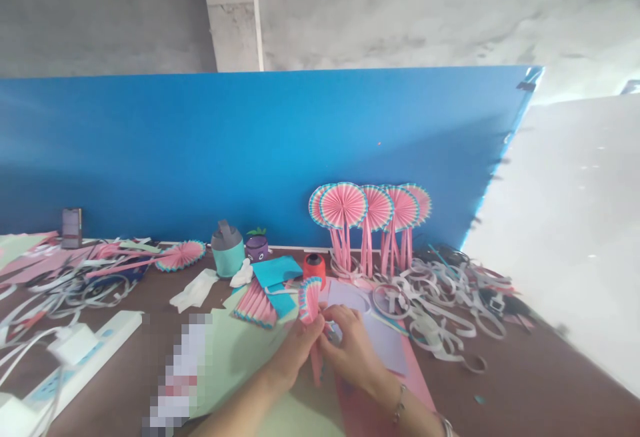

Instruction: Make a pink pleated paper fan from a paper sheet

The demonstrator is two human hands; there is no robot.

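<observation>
A pink pleated paper fan with a blue-and-cream edge stands upright, partly folded, above the middle of the table. My left hand is closed around it, and its pink lower part hangs below the fingers. Pressed close against the fan's right side is my right hand. Its fingers are bent in toward the thumb, with something small and greyish between them that I cannot make out. Under both hands lie a pale green sheet and a pink sheet, with a lilac sheet on the pink one.
Several finished pink fans lean against the blue partition. Behind my hands are an orange-red container, blue paper and a teal bottle. Tangled white straps lie right; a power strip lies left.
</observation>
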